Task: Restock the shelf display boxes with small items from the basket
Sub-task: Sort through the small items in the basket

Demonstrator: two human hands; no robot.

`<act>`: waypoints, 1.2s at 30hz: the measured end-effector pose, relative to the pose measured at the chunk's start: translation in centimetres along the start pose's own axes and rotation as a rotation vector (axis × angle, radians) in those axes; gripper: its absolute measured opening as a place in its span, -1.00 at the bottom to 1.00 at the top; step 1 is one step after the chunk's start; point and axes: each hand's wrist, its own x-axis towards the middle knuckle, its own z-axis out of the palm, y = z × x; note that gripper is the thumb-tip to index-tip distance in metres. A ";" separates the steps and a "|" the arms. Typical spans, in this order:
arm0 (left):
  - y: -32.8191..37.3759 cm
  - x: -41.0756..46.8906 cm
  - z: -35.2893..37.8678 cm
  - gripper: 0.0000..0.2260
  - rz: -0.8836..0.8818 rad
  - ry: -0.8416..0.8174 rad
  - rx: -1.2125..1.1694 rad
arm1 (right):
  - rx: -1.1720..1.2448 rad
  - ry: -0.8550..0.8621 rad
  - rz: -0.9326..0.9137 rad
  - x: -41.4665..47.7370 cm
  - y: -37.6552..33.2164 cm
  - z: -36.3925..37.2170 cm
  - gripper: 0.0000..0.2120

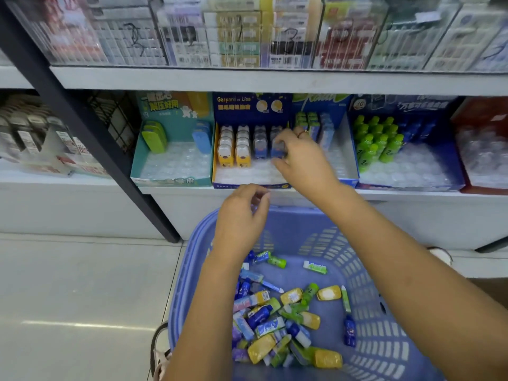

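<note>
1. Nearest the camera, two bare forearms reached over a blue basket [178,284] set below the shelf [178,190]. A heap of small items [277,325] lay loose in its bottom: yellow cases, green and blue bottles, and flat packs.
2. The left hand [242,215] hovered above the basket's far rim with its fingers curled together. Something bluish showed at the fingertips, but I could not tell whether it held an item or nothing.
3. The right hand [301,158] was inside the navy box [247,185] on the shelf. Its fingers and thumb curled round a blue case [277,148] at the front of the right-hand row.
4. In that box, rows of yellow cases [233,152] and blue ones filled the back. The clear tray in front of them lay bare.
5. The teal box [170,182] to the left held only a few green and blue pieces at the back. The green bottles [371,144] further right covered part of their tray. The box between was partly hidden by the right hand and showed stock at its back only.
6. By my reading, the restocking was under way but well short of finished. Every box in sight had open slots, and plenty of stock waited in the basket. The blue case looked about to be seated, and many more trips seemed needed.
</note>
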 end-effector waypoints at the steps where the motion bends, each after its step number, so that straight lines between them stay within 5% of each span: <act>1: -0.6 -0.4 0.1 -0.90 -0.063 -0.063 0.009 | 0.077 0.007 -0.003 -1.3 -0.3 0.5 -0.80; 7: -6.7 -3.6 2.6 -0.76 -0.413 -0.790 0.439 | 0.009 -0.697 0.068 -9.2 2.3 7.2 -0.85; 13: -9.5 -7.9 6.7 -0.63 -0.417 -1.288 0.628 | 0.095 -0.940 0.113 -14.5 5.6 15.3 -0.64; 18: -11.0 -8.6 7.3 -0.64 -0.360 -1.391 0.693 | 0.224 -1.016 0.023 -16.3 5.5 20.1 -0.58; 22: -12.3 -9.1 7.1 -0.67 -0.461 -1.478 0.682 | 0.066 -1.052 -0.141 -16.4 6.6 21.7 -0.36; 36: -12.8 -9.2 7.1 -0.66 -0.533 -1.317 0.713 | -0.172 -1.267 -0.095 -14.9 6.4 20.8 -0.64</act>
